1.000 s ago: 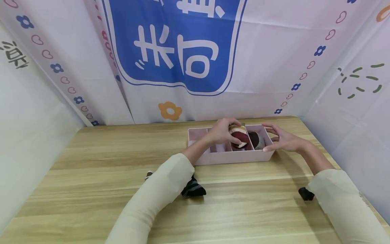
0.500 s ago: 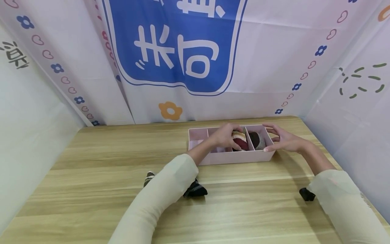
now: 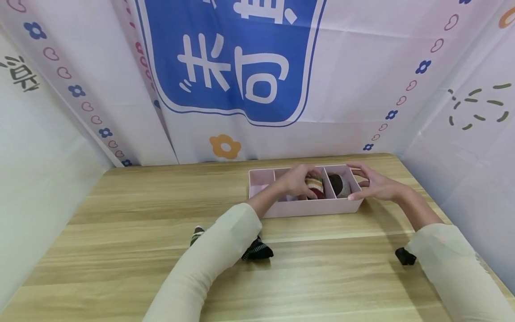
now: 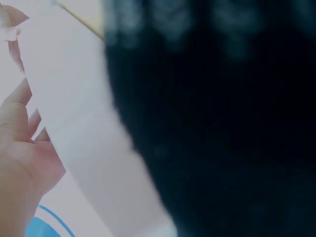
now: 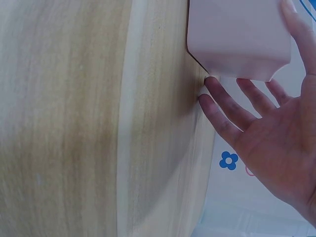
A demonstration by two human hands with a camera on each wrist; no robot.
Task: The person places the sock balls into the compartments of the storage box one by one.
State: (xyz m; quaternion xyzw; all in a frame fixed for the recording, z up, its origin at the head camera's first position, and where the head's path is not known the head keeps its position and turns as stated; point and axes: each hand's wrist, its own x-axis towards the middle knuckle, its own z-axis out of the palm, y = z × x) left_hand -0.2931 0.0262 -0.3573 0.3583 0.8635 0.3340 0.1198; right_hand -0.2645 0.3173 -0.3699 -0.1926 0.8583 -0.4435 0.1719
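Head: pink box (image 3: 311,208) on tabletop (image 3: 330,273), 4 o'clock from centre; striped bundle (image 3: 316,184) in third compartment from 9 o'clock end, gripped by left hand (image 3: 295,180); brown-grey bundle (image 3: 342,186) in 3 o'clock compartment.

Left wrist: dark blur (image 4: 222,123) toward 3 o'clock.

Right wrist: right hand (image 5: 274,138) spread wide at box end.

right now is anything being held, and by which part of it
The left hand holds the striped bundle by its near and far sides, how firmly cannot be told; the right hand holds the pink box by its right end.
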